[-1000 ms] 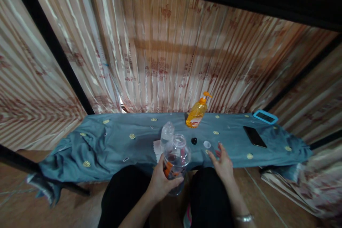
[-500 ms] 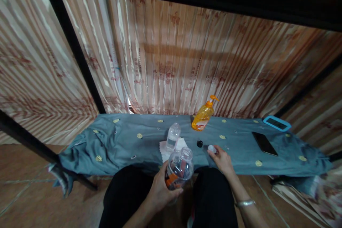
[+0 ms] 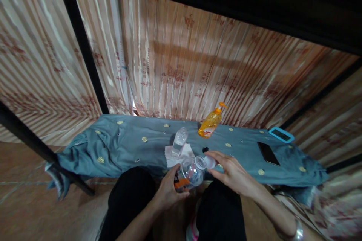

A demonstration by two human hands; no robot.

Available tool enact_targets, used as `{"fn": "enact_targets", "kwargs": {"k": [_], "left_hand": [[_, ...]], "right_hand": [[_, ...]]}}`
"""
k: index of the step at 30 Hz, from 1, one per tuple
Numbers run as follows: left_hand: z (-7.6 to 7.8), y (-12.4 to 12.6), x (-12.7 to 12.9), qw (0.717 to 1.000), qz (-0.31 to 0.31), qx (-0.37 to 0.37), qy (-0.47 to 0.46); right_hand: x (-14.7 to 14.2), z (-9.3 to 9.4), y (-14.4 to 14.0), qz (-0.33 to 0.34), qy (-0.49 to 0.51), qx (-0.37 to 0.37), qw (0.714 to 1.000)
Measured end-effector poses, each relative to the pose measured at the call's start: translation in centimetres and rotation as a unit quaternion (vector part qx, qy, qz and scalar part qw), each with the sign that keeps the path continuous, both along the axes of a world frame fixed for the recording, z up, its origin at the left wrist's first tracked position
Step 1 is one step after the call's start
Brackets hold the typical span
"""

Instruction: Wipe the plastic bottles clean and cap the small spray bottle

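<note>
My left hand is wrapped round a clear plastic bottle with an orange and black label; its open mouth tilts up to the right. Between the fingers of my right hand is a white cap, close beside the bottle's mouth. Whether cap and mouth touch, I cannot tell. Just beyond stands a smaller clear bottle with liquid in it, on a white cloth. A small black cap lies near my right fingertips.
An orange pump bottle stands toward the back of the cloth-covered surface. At the right lie a black phone and a blue-framed device. Dark posts and striped curtains surround it.
My right hand has lifted the white cap off the surface and brought it left to the bottle's mouth. The bottle in my left hand is tilted further right. The view has shifted slightly.
</note>
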State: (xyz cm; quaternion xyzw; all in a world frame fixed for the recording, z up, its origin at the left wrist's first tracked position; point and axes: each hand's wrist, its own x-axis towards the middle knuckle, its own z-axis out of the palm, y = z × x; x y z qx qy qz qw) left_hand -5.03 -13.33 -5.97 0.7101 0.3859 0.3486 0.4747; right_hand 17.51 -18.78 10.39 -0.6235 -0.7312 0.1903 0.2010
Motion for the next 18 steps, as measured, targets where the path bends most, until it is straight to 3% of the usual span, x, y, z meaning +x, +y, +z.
{"fn": "enact_targets", "kwargs": {"k": [6, 10, 18], "left_hand": [[0.2, 0.2, -0.2, 0.999, -0.014, 0.031, 0.004], [0.6, 0.1, -0.2, 0.998, -0.015, 0.052, 0.011], [0.7, 0.0, -0.3, 0.995, -0.007, 0.088, 0.037]], "right_hand": [[-0.2, 2.0, -0.6, 0.005, -0.054, -0.045, 0.998], [-0.6, 3.1, -0.5, 0.004, -0.019, -0.075, 0.997], [-0.6, 1.9, 0.0, 0.014, -0.002, -0.061, 0.998]]}}
